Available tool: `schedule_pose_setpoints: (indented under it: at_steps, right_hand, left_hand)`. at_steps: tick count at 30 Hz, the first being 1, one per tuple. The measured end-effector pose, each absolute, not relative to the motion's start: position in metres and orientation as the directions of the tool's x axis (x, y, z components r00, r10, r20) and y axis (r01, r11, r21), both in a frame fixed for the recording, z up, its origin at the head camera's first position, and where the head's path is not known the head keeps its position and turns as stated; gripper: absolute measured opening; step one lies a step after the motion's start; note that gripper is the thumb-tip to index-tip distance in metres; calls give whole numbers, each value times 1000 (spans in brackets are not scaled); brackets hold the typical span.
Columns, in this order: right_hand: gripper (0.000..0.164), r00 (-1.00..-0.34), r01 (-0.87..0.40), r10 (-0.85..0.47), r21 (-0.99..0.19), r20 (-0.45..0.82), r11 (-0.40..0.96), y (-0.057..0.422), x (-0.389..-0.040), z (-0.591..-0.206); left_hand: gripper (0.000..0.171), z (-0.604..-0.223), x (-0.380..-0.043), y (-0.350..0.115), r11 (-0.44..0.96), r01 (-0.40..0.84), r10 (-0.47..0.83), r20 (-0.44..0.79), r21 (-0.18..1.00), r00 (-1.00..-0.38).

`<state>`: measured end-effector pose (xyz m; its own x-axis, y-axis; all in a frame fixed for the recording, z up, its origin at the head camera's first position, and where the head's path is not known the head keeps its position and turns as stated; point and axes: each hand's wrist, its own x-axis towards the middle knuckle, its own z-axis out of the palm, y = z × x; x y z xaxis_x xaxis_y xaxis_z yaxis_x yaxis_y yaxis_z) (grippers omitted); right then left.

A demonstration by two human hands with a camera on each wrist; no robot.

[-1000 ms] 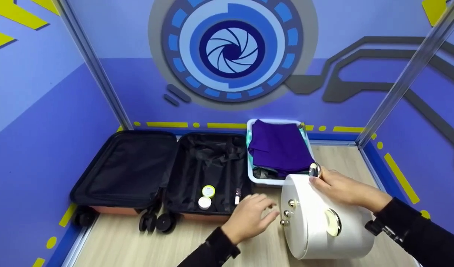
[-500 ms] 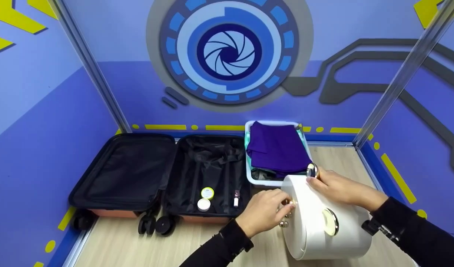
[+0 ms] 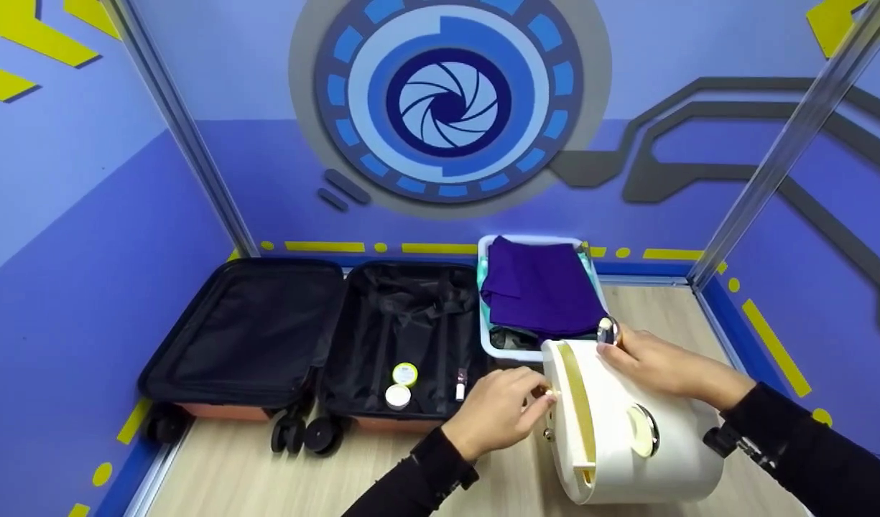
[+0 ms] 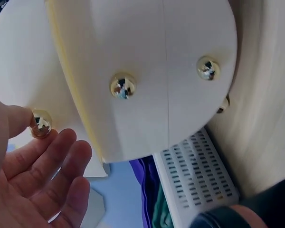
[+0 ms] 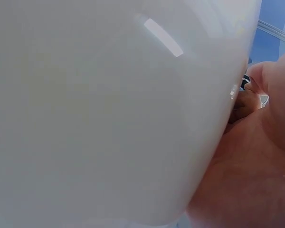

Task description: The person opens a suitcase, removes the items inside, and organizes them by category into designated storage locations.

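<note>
A rounded white drawer case [image 3: 669, 445] with gold ball knobs lies at the front right in the head view. My left hand [image 3: 491, 415] pinches one gold knob [image 4: 42, 123] between thumb and forefinger, the other fingers loosely bent. That knob's drawer stands partly out, and a gold-yellow strip [image 3: 577, 395] shows along the gap. Two further knobs, one of them the middle knob [image 4: 122, 86], are on the front in the left wrist view. My right hand [image 3: 655, 361] grips the shiny metal handle [image 3: 607, 330] on the case. In the right wrist view the white shell fills most of the picture.
An open suitcase [image 3: 246, 330] lies to the left, with two small round tins [image 3: 398, 396] and a small bottle [image 3: 460, 384] in its right half. Behind the case stands a white basket [image 3: 484, 316] with a folded purple cloth [image 3: 540, 287] on top. Walls enclose the table.
My left hand has reached right to the case, taken hold of a knob and drawn it slightly left. The drawer has come partly out. My right hand keeps its grip on the handle.
</note>
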<state>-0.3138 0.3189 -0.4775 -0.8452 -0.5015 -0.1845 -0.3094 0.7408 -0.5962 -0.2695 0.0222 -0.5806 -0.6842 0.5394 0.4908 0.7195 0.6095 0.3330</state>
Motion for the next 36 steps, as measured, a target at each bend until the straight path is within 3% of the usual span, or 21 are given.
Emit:
schedule_pose_setpoints:
  at_steps: [7,19,36]
  right_hand:
    - [29,-848,-345,-504,-549,-165,761,317,-314,-478]
    - [28,-845,-336,-503,-554,-180,762,318,-315,-477]
    - [33,-843,-314,-502,-581,-194,751,317,-315,-475]
  left_hand:
    - [25,-584,-270,-3,579,748,550,522,324,-651]
    - [18,-587,-273,-30,568,745,553,508,351,-660]
    - [23,-589,-273,-41,566,747,553,511,350,-658]
